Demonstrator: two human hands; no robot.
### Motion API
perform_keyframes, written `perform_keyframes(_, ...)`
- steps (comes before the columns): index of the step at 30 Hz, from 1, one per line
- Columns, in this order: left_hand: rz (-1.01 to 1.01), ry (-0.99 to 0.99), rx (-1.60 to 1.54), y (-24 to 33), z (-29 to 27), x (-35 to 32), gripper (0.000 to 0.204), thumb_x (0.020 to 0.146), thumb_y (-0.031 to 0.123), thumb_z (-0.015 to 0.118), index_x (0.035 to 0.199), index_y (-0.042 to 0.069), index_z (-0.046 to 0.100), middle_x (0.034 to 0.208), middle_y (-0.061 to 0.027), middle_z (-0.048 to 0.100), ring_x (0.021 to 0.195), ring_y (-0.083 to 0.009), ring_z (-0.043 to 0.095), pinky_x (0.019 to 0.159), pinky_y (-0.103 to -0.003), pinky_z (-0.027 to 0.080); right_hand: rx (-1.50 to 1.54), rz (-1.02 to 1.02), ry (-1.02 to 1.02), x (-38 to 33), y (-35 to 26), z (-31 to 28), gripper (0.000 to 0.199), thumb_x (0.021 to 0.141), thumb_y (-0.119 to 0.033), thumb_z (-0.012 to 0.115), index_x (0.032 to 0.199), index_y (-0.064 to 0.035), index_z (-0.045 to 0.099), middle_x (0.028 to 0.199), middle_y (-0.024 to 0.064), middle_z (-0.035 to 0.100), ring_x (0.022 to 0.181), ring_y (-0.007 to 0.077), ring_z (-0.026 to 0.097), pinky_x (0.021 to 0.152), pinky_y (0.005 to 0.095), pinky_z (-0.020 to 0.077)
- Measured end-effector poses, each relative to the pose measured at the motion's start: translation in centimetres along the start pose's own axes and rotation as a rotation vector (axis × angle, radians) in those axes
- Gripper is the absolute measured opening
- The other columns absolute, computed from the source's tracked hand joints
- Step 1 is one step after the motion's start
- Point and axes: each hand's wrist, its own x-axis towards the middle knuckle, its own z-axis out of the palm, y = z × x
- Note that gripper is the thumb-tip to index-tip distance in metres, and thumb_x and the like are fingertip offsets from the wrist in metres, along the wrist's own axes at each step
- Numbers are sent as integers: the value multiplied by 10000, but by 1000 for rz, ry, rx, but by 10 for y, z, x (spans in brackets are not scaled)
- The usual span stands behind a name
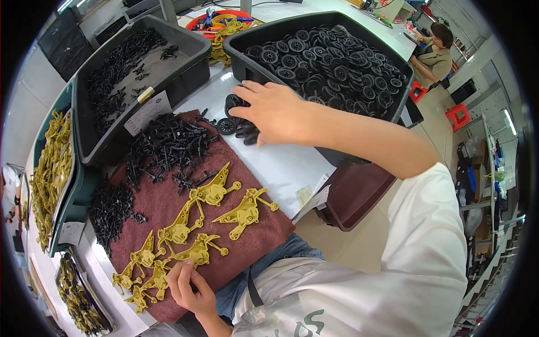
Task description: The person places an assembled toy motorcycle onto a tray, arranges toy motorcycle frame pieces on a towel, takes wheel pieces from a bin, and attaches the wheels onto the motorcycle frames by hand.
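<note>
My right hand (278, 112) reaches across the table, its fingers spread over a small group of black toy wheels (226, 126). Its palm hides some of these wheels. Lower down, my left hand (191, 289) is curled at the near edge of a maroon cloth (247, 177). The fingertips are by a yellow plastic part (199, 250); whatever they pinch is hidden. Several similar yellow pieces (245, 213) with arms and round ends lie spread on the cloth. Behind them are heaps of thin black plastic parts (168, 143) and small black pieces (112, 210).
A deep black bin (236, 59) full of wheels stands beyond my right arm. Another dark bin (185, 64) holds small black parts. At left is a green bin (76, 196) of yellow pieces. A red basket (193, 23) stands behind. A person (435, 56) sits far right, near red stools (457, 116).
</note>
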Motion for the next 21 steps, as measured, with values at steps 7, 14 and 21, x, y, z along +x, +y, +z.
perform_keyframes(7, 13, -29, 16, 1, 0, 1, 208, 802, -115, 544, 972, -33, 631, 933, -148, 604, 806, -285, 606, 684, -351, 493, 331, 367, 441, -55, 166, -1, 528, 795, -432, 708, 1239, -167, 602, 1275, 169, 552, 1180, 352, 527, 990, 425, 441)
perform_keyframes(14, 14, -52, 65, 0, 0, -3, 199, 814, -107, 554, 987, -43, 628, 938, -151, 596, 823, -286, 597, 708, -356, 488, 444, 694, -128, -67, 188, 71, 721, 743, -735, 605, 1375, -415, 472, 1520, 198, 235, 1366, 481, 240, 1085, 586, 265)
perform_keyframes(21, 19, -50, 113, -5, 3, -4, 136, 891, -66, 545, 995, -36, 626, 978, -137, 613, 845, -235, 597, 632, -284, 471, 493, 587, -159, -77, 195, 70, 831, 655, -578, 783, 1392, -400, 444, 1479, 205, 256, 1350, 452, 212, 1100, 581, 255)
